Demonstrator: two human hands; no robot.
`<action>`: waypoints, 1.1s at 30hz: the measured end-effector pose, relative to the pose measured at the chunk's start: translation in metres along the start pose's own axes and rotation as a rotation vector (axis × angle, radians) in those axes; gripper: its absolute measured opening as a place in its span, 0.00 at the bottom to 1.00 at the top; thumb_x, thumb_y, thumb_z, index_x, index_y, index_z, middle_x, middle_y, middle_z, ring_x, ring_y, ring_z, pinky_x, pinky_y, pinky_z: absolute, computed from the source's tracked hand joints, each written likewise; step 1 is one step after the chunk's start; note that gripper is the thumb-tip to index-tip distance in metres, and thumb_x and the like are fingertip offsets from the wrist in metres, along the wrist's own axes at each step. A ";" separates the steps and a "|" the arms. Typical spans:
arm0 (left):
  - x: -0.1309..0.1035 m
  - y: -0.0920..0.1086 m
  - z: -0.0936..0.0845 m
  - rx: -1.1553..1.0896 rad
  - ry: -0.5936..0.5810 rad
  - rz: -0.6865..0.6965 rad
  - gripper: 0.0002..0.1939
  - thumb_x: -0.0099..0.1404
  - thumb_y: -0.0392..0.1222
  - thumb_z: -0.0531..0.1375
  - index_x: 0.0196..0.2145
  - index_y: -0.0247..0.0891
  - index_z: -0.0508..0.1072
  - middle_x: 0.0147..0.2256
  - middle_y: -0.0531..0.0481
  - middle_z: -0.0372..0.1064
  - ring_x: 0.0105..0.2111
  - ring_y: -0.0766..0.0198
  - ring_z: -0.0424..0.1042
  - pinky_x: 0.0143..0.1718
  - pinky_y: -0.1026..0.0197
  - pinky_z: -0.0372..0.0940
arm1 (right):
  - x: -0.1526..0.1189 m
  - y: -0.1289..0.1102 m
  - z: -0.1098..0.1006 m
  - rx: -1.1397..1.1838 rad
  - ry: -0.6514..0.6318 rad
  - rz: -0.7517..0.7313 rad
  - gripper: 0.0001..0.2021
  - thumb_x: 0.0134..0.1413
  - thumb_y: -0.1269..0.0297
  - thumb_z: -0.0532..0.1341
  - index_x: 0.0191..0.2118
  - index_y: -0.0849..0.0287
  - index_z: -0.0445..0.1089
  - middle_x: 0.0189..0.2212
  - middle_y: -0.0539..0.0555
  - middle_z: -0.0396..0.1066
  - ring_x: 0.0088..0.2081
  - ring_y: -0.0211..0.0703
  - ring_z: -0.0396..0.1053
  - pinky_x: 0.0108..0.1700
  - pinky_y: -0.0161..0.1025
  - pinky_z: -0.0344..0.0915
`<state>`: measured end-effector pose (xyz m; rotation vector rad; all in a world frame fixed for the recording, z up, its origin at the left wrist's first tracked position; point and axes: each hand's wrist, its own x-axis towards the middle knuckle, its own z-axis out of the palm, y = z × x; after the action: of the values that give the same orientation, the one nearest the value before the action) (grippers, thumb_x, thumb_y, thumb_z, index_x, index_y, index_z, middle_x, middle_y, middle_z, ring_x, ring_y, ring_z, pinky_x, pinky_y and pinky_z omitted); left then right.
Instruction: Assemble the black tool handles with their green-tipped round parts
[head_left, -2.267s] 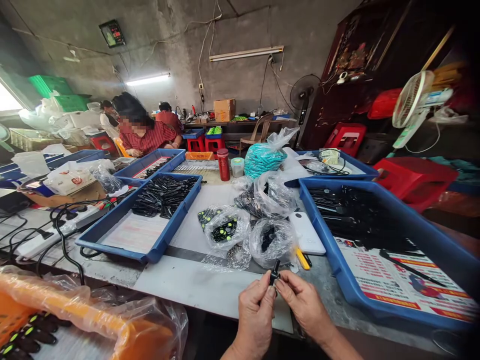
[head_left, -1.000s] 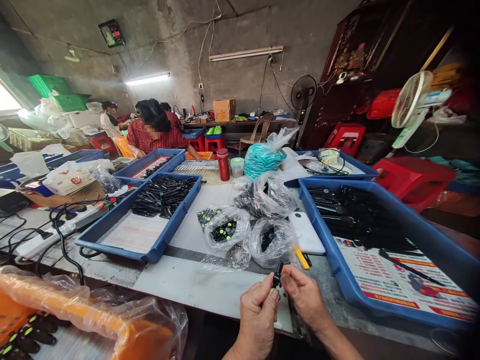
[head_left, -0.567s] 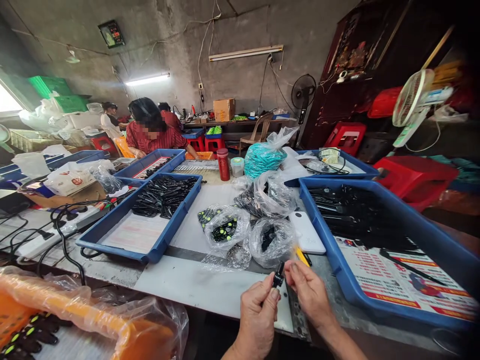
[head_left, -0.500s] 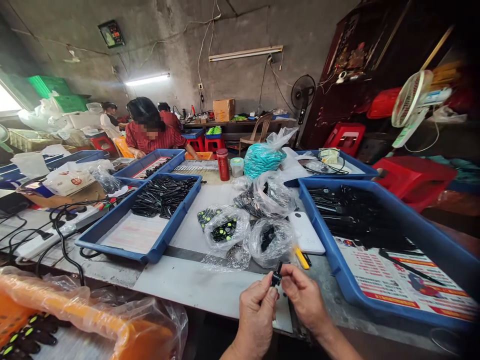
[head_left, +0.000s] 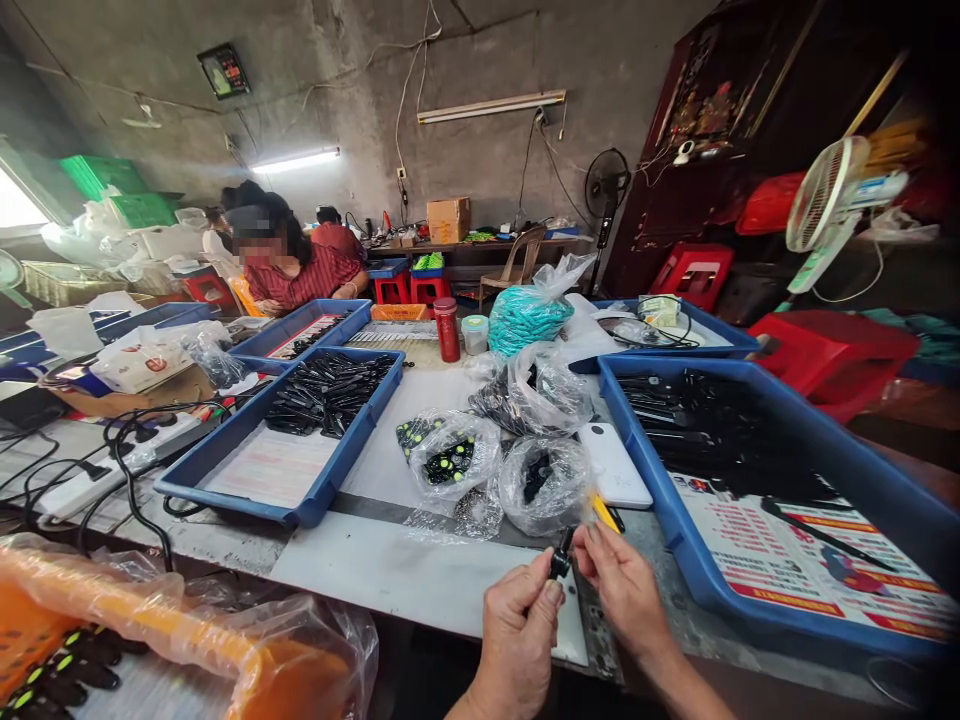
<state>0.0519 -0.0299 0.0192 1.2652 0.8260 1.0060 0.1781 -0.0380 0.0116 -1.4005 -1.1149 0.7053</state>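
Note:
My left hand (head_left: pixel 517 620) pinches a small black part with a short upright stem (head_left: pixel 561 556) between thumb and fingers, above the front edge of the table. Just right of it, my right hand (head_left: pixel 619 585) is closed in a pinch beside the stem; whatever is between its fingertips is too small to make out. Beyond the hands stands an open plastic bag of small black pieces (head_left: pixel 537 474). To its left, another bag holds black pieces with yellow-green dots (head_left: pixel 448 462). A yellow-handled tool (head_left: pixel 604 514) lies partly behind my right hand.
Blue trays with black strip-like parts flank the work area, one on the left (head_left: pixel 313 500) and one on the right (head_left: pixel 660 500). A white phone-like slab (head_left: pixel 616 468) lies by the right tray. An orange crate (head_left: pixel 247 650) is at lower left. A co-worker (head_left: pixel 300 262) sits across the table.
My right hand has shifted slightly right and up, and my left hand moved slightly right with the black part. The co-worker across has leaned left and drawn an arm in.

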 end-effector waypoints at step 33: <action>0.003 -0.002 -0.001 0.281 0.081 0.295 0.15 0.62 0.41 0.52 0.46 0.39 0.70 0.26 0.47 0.67 0.26 0.64 0.65 0.29 0.63 0.64 | -0.004 -0.011 0.008 -0.136 -0.161 -0.154 0.14 0.57 0.56 0.49 0.25 0.58 0.58 0.19 0.47 0.57 0.22 0.39 0.59 0.23 0.33 0.56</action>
<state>0.0526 -0.0266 0.0168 1.6290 0.8817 1.2123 0.1664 -0.0399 0.0200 -1.3721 -1.4033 0.6498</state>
